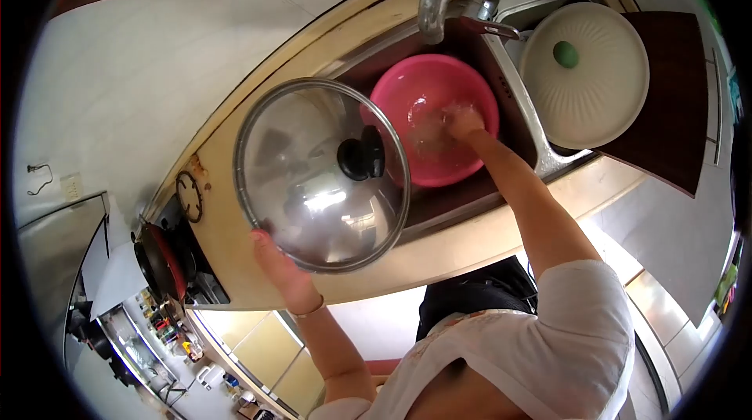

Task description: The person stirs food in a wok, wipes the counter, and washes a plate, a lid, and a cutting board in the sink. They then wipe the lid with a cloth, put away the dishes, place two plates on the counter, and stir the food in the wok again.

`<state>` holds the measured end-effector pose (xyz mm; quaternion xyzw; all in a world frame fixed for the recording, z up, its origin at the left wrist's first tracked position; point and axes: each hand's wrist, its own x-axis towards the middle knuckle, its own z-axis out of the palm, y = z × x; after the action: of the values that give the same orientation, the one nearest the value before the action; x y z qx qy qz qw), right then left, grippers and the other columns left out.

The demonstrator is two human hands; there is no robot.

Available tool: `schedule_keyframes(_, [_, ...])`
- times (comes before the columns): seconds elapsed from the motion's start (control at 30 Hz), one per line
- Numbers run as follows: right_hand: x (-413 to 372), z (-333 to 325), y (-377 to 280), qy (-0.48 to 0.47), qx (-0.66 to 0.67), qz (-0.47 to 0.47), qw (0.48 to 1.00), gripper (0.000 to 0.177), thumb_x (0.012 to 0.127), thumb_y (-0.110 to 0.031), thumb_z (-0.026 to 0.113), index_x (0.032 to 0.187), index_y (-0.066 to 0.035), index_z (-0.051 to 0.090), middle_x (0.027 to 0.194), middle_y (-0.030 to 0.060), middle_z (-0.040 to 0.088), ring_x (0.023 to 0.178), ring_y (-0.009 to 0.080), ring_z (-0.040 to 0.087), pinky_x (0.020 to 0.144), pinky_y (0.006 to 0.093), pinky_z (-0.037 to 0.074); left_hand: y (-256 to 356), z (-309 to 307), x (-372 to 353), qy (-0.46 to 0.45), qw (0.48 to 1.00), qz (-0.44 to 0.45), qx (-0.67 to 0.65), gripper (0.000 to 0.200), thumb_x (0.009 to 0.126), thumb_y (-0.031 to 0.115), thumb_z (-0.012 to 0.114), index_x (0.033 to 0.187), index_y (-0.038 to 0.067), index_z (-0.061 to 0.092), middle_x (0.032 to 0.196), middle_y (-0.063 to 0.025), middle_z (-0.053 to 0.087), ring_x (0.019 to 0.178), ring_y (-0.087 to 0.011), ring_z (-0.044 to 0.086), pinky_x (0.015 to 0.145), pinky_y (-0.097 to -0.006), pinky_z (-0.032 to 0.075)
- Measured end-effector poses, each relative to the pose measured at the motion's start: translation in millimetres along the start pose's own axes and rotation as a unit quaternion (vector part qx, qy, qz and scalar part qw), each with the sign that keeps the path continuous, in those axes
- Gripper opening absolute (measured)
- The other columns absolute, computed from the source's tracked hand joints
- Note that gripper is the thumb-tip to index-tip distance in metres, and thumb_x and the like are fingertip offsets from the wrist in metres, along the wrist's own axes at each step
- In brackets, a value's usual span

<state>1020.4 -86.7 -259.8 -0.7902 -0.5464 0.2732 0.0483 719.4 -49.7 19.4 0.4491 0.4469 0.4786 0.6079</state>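
Here I'm gripping the glass lid by its rim, left hand fingers closed on the edge. I'm keeping it over the sink, probably so drips fall there. My right hand is dipping into the pink basin, and its fingers are too blurred to tell their grip.

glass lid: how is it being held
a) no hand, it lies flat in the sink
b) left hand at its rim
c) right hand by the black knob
b: the left hand grips the glass lid at its lower rim, and the right hand is down in the pink basin.
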Motion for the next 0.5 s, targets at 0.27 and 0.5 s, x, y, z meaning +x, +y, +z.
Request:
schedule_keyframes(0.27, [-64,-65,-54,-0.130,0.224,-0.103,0.960,0.033,0.066,-0.025,0.053,0.094,-0.006,0.056,0.089,0.0185,0.058,0.078,0.0313,0.057,0.070,0.0357,0.046,-13,42,-5,0.123,0.985,0.011,0.123,0.037,0.089,0.033,0.036,0.097,0.000,0.050,0.088,-0.0044,0.051,0.080,-0.0108,0.047,0.071,-0.0232,0.038])
schedule_keyframes(0.5, [-169,-150,-150,0.024,0.495,-0.213,0.842,0.023,0.067,-0.008,0.063,0.086,-0.003,0.050,0.089,0.0118,0.051,0.083,0.0201,0.052,0.067,0.0320,0.041,-22,80,-12,0.172,0.974,0.026,0.143,0.039,0.089,0.035,0.035,0.097,-0.001,0.048,0.085,-0.0033,0.048,0.079,-0.0107,0.043,0.072,-0.0237,0.037])
